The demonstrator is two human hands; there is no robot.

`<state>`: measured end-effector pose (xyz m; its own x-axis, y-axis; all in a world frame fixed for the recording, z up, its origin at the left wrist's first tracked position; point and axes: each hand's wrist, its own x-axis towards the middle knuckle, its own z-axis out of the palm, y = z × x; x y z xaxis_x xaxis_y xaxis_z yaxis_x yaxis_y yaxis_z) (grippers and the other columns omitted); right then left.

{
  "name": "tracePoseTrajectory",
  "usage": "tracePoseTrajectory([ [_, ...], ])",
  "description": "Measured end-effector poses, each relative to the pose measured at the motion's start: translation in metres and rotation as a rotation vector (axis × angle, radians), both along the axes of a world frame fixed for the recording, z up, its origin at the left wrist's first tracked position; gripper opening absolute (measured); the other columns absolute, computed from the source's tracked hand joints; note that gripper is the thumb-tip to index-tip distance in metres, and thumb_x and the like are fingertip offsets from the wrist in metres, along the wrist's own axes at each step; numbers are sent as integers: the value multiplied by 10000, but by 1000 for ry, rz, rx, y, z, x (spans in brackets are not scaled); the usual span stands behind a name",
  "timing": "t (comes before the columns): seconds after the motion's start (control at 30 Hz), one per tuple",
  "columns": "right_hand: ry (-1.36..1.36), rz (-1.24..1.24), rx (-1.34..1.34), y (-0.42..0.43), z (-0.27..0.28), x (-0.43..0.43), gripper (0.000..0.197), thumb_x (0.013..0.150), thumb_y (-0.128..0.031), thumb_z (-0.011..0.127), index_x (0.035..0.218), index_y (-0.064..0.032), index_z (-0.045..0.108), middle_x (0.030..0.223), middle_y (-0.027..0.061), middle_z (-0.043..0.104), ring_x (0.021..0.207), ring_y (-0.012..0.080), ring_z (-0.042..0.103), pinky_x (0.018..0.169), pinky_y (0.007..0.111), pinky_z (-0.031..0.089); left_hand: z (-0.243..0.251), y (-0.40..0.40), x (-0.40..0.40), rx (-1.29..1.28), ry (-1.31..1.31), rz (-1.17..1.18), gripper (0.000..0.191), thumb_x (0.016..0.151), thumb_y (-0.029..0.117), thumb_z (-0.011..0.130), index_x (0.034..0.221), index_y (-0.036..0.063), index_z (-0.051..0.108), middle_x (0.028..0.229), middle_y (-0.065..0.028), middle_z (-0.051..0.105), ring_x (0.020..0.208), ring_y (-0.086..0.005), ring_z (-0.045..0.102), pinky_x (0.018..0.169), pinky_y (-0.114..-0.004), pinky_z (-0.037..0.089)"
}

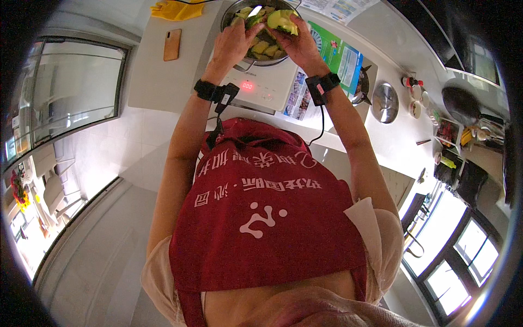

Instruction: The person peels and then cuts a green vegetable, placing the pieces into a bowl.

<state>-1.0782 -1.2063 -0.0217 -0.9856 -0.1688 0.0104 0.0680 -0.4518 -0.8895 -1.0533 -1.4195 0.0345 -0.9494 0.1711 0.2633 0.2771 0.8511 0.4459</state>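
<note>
My right hand [301, 44] grips a thick chunk of pale yellow-green squash [282, 20] with dark green rind, above a metal pot [273, 62]. Opposite it, my left hand [233, 44] has curled fingers and a thumb reaching toward the chunk. A bright flat strip [255, 11], perhaps a blade, shows just beyond the left fingers. What that hand holds is partly hidden. Cut squash pieces [263, 48] lie inside the pot. Beneath it is a white Midea induction cooker [261, 83] with a lit red display.
A phone [172, 45] and a yellow cloth or glove [177, 10] lie on the counter at left. Right of the cooker are printed sheets [337, 57], a gas burner [363, 85] and a round metal dish or lid [385, 103]. A black cable [322, 126] hangs from my right wrist device.
</note>
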Motion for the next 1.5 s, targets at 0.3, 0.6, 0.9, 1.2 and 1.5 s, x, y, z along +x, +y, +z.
tracePoseTrajectory([
  [0.3,-345,102,-443,-9,36,17,429,970,-231,639,1318,-16,510,1327,132,580,1237,270,574,1121,424,463,11,5,0,321,75,-188,615,905,593,654,839,-11,562,678,-183,612,625,-362,646,587,-452,499],
  [0.6,192,23,349,6,-41,-7,552,806,23,761,1293,-87,524,1251,155,619,1169,354,601,993,406,499,19,4,3,330,75,-253,600,935,536,638,811,-47,568,686,-232,607,644,-420,629,587,-465,493],
  [0.9,833,-88,949,6,12,10,570,787,43,735,1310,-103,562,1274,141,624,1156,347,599,990,405,499,30,-6,-1,208,13,-407,541,1006,488,539,988,-40,654,799,-242,681,748,-427,673,653,-480,538],
  [1.2,576,143,667,10,40,14,659,771,86,682,1379,-122,535,1326,180,573,1205,401,549,1041,439,465,-2,10,10,173,50,-149,636,1044,533,423,810,-27,613,696,-239,660,673,-425,670,608,-493,540],
  [1.5,-166,24,284,5,42,0,504,917,-230,748,1309,8,540,1285,102,616,1147,228,637,940,360,558,5,-6,3,-85,45,35,613,1015,572,464,798,17,606,688,-211,678,662,-382,700,562,-478,559],
])
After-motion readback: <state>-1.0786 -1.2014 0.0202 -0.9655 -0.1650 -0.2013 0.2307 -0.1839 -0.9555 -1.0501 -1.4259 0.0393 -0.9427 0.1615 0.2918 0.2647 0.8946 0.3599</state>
